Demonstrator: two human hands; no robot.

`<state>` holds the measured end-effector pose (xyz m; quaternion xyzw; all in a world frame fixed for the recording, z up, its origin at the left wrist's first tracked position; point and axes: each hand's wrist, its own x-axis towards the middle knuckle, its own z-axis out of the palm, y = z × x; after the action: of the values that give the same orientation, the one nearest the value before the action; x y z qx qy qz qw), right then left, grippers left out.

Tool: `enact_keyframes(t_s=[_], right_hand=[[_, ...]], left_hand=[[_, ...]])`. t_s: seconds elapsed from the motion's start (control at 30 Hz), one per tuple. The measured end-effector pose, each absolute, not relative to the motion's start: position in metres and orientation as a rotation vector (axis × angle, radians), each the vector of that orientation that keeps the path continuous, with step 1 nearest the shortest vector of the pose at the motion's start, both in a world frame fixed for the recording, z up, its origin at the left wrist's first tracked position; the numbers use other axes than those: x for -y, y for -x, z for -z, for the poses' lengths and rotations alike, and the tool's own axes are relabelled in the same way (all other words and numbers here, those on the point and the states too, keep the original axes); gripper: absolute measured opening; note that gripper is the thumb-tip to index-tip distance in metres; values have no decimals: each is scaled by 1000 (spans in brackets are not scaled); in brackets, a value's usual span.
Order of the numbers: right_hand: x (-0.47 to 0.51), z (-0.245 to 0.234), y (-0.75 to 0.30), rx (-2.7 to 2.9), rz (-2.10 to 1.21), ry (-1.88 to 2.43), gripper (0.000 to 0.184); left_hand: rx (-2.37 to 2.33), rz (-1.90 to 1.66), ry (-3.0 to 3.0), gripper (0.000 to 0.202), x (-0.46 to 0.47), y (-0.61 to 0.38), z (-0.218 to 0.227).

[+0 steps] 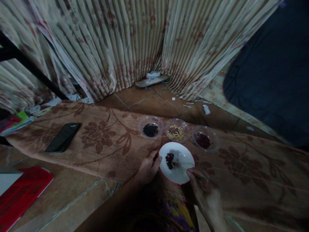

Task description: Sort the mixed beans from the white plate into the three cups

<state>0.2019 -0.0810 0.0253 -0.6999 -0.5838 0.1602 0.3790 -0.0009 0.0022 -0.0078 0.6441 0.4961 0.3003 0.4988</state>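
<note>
A white bowl (pixel 180 177) with a red rim stands at the near edge of the cloth, with a small heap of mixed dark and yellow beans (pixel 170 160) in its left half. My left hand (pixel 149 167) grips the bowl's left rim, thumb over the edge. In my right hand (pixel 202 185) is a spoon (pixel 182 168), held by its handle, its head down at the beans. Behind the bowl stand three clear plastic bowls: one of black beans (pixel 150 130), one of yellow beans (pixel 175 132), and one of dark red beans (pixel 203 140).
A black phone (pixel 63 138) lies on the patterned brown cloth (pixel 108 161) to the left. Papers (pixel 33 109) sit at the far left end. Beyond, a skateboard (pixel 151 82) and scattered white bits (pixel 206 109) lie on the tiled floor before a striped curtain (pixel 135 42).
</note>
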Motion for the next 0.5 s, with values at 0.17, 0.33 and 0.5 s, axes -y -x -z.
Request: enact_keyframes(t_s=[0.17, 0.33, 0.5], right_hand=[[80, -23, -201, 1497, -407, 1777, 24], [81, -22, -200, 1542, -357, 1762, 21], [81, -20, -200, 1666, -217, 1716, 19]], left_hand=[[-1200, -758, -1558, 37, -2, 0, 7], [-1225, -750, -1562, 36, -1, 1, 7], [-1218, -741, -1552, 37, -2, 1, 8]])
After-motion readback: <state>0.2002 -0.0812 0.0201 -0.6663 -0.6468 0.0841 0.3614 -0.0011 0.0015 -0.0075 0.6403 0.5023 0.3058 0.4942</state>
